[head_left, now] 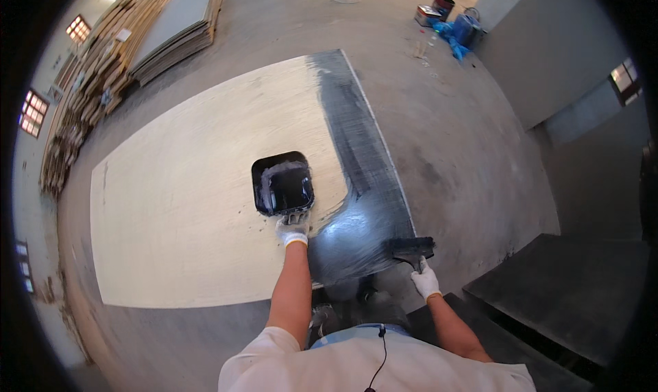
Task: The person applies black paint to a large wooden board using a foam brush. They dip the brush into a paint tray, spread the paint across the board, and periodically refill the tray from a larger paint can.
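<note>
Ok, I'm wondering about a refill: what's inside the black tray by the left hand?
Inside the black tray, dark, glossy liquid shows, with greyish residue around it; the liquid hides the bottom.

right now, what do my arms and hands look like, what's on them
Your left hand and right hand wear white gloves with yellowish edging at the cuffs. The forearms are bare, below short, pale sleeves.
</note>
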Action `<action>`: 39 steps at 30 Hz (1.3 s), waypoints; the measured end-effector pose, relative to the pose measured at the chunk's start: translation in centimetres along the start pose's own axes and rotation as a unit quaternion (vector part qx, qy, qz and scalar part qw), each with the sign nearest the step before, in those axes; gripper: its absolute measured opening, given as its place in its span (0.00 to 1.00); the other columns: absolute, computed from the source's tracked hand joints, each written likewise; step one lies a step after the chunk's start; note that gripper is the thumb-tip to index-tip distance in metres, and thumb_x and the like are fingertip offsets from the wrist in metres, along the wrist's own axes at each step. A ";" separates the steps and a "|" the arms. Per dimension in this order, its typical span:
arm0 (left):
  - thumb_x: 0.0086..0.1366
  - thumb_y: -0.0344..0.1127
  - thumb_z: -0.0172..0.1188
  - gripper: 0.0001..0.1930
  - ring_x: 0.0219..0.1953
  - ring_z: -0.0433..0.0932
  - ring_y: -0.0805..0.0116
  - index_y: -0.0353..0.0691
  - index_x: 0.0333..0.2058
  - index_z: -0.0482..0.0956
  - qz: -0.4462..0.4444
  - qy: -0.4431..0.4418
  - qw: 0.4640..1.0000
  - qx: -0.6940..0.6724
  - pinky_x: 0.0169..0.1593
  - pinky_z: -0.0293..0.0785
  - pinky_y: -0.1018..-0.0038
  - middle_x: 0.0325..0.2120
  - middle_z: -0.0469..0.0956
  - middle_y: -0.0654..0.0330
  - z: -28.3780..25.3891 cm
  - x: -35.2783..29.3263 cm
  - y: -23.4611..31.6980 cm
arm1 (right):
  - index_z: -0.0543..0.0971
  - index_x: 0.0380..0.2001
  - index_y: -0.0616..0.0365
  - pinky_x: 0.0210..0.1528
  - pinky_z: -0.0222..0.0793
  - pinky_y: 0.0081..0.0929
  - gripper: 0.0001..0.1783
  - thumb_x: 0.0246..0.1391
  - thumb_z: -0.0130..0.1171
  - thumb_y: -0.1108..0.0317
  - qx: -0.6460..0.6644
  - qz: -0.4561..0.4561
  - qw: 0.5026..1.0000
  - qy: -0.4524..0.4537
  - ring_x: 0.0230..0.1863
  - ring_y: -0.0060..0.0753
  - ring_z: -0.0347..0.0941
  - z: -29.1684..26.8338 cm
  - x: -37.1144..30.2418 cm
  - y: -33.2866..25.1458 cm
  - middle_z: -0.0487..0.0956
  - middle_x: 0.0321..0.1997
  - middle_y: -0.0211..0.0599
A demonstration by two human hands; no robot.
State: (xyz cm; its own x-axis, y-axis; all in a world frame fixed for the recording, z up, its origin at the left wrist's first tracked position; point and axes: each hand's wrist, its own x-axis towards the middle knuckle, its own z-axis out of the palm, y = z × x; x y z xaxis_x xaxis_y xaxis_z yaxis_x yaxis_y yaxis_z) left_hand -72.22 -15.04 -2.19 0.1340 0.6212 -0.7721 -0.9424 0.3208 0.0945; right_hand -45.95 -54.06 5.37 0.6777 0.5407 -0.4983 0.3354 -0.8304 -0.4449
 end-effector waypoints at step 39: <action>0.63 0.37 0.51 0.23 0.57 0.72 0.39 0.34 0.55 0.76 0.134 -0.157 0.962 0.178 0.62 0.64 0.29 0.53 0.76 0.43 0.6 -19.1 -9.8 | 0.76 0.31 0.47 0.16 0.53 0.27 0.08 0.56 0.65 0.60 0.650 0.250 0.702 -0.151 0.15 0.26 0.64 -20.9 3.3 13.7 0.70 0.20 0.26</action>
State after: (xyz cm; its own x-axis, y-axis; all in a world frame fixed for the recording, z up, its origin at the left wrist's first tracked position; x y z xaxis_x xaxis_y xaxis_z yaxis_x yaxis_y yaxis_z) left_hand -65.37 -29.64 12.05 0.0389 0.8832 -0.4674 -0.7982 0.3089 0.5172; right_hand -25.38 -66.47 13.17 0.2622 0.3926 -0.8816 -0.9078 -0.2094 -0.3633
